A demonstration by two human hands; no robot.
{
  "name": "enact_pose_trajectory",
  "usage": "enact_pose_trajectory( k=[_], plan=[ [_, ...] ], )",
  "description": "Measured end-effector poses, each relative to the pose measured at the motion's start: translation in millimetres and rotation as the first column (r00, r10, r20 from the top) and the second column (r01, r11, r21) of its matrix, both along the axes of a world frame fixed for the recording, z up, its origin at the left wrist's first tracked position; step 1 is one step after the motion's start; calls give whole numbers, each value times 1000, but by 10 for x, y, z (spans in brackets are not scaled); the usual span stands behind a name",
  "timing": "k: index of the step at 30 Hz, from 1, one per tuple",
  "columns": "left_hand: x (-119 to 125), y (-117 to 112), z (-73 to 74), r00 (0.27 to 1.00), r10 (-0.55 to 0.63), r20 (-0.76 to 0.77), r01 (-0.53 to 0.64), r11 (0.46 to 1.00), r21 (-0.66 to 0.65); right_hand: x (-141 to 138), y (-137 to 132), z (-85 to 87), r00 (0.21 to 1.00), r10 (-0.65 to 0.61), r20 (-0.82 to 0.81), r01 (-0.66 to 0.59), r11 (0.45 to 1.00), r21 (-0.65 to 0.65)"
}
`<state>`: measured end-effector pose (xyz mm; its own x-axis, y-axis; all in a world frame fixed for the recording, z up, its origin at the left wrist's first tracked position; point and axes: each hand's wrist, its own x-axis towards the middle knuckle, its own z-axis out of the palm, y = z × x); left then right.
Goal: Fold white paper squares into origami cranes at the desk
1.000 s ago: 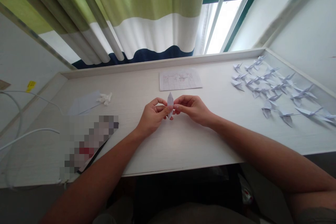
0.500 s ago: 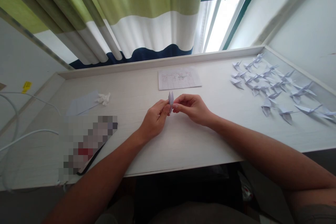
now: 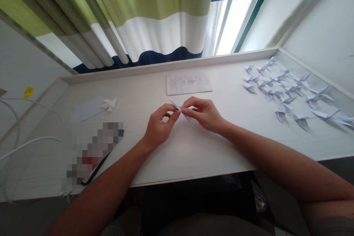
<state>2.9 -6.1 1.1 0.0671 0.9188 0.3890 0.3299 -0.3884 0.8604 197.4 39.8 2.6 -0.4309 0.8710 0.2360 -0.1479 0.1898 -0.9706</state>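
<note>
Between my fingertips, over the middle of the desk, is a small piece of folded white paper. It is narrow and slants from upper left to lower right. My left hand pinches it between thumb and forefinger from the left. From the right, my right hand is closed on it too, thumb against the bent forefinger. Fingers cover the paper's middle, so its folds cannot be made out fully. Off to the right stand several folded white paper cranes, away from both hands.
A printed form lies beyond my hands on the white desk. At left are flat paper sheets, a crumpled white tissue, a blurred-out phone-like object and white cables. A raised rim borders the desk's back.
The folded paper has turned from nearly upright to a slant. My left hand's grip has shifted to a fingertip pinch with a gap behind it; the right hand has barely moved.
</note>
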Motion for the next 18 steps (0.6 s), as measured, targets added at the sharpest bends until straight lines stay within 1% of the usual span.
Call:
enact_pose_trajectory(
  k=[3, 5, 12, 18],
  plan=[
    [-3, -3, 24, 999, 13, -29, -11, 997, 83, -2, -9, 8, 1000, 0, 12, 0, 1000, -15],
    [-8, -7, 31, 999, 20, -41, -15, 994, 110, 0, -11, 6, 1000, -3, 14, 3, 1000, -19],
    [-20, -31, 29, 998, 53, -24, -50, 995, 91, 16, -18, -12, 999, 27, -31, -27, 1000, 7],
    [-34, -46, 77, 996, 22, -89, -10, 991, 133, 8, -10, -6, 999, 33, -33, -33, 999, -16]
  ],
)
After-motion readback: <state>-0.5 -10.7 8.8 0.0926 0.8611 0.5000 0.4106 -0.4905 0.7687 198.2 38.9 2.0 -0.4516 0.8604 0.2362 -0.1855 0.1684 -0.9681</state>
